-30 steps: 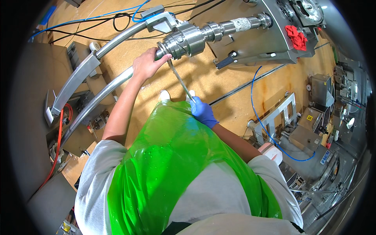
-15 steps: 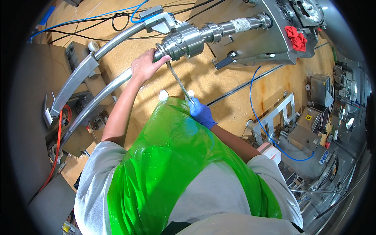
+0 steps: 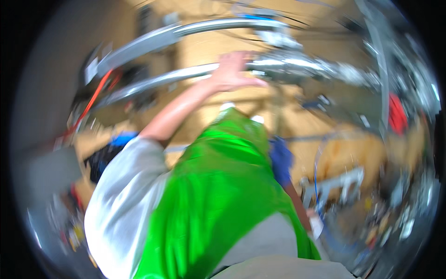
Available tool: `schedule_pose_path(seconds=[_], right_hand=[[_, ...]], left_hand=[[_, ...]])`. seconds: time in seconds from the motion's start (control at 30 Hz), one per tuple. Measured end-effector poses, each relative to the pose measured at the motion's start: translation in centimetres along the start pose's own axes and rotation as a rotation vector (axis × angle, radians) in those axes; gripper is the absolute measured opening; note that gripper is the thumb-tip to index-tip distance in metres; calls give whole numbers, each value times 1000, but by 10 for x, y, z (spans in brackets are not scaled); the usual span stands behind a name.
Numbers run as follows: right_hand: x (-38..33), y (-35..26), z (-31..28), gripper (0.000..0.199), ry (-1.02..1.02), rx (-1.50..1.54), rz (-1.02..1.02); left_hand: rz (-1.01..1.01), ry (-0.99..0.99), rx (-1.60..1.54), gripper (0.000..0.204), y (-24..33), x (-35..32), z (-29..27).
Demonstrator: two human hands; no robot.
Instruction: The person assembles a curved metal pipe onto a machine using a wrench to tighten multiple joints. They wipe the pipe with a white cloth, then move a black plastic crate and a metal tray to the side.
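Note:
Motion smears much of the picture. A curved steel pipe [image 3: 172, 76] runs into a thick steel coupling [image 3: 297, 63] at the upper middle. My bare left hand [image 3: 232, 72] lies over the pipe's end beside the coupling, fingers across the top and thumb stretched to the right. Lower and to the right is my right hand [image 3: 281, 160] in a blue glove, closed around the lower end of a slim metal rod [image 3: 277, 111]. The rod stands up toward the coupling; blur hides whether its upper end touches it.
Above the pipe runs a second curved metal bar [image 3: 204, 27]. A red cloth [image 3: 397, 114] hangs at the machine on the right. An orange hose [image 3: 95, 98] drops at the left, and a blue hose [image 3: 316, 172] crosses the tan floor. A pale metal frame [image 3: 337, 183] stands at the lower right.
The whole view has swung, so the pipe, coupling and both hands sit farther right. My left hand lies on the pipe's end as before. The rod looks more upright.

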State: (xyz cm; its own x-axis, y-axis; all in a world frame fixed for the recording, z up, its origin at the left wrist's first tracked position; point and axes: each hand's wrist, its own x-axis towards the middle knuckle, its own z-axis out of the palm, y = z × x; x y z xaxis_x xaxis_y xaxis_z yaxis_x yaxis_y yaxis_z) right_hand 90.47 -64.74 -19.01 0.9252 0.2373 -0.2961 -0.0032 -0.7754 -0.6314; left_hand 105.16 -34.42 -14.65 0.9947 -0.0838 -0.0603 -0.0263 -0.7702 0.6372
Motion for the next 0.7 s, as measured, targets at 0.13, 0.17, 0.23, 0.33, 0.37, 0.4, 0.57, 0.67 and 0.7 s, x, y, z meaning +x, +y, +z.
schedule_pose_path(seconds=[0.13,0.17,0.23,0.33,0.37,0.4,0.57,0.67,0.7], right_hand=[[-22,52,-17,29,467,143,68],[-20,57,-15,34,381,500,462],[-16,92,-5,38,269,322,433],[-22,192,38,39,169,167,587],[-20,213,47,38,65,208,599],[-16,233,51,37,-42,243,607],[52,290,71,31,-429,368,690],[83,330,81,30,-530,439,506],[86,343,88,28,-581,462,559]], left_hand=[[396,166,24,68,-1,-51,0],[285,75,-10,58,-7,-79,1],[94,-38,-43,50,-45,-137,48],[-413,-404,32,51,-102,-214,90],[-547,-461,82,53,-114,-241,98],[-628,-429,117,52,-130,-276,111],[-1290,-556,100,53,-154,-393,172],[-1493,-511,-149,49,-102,-359,197],[-1436,-524,-167,49,-95,-353,208]])
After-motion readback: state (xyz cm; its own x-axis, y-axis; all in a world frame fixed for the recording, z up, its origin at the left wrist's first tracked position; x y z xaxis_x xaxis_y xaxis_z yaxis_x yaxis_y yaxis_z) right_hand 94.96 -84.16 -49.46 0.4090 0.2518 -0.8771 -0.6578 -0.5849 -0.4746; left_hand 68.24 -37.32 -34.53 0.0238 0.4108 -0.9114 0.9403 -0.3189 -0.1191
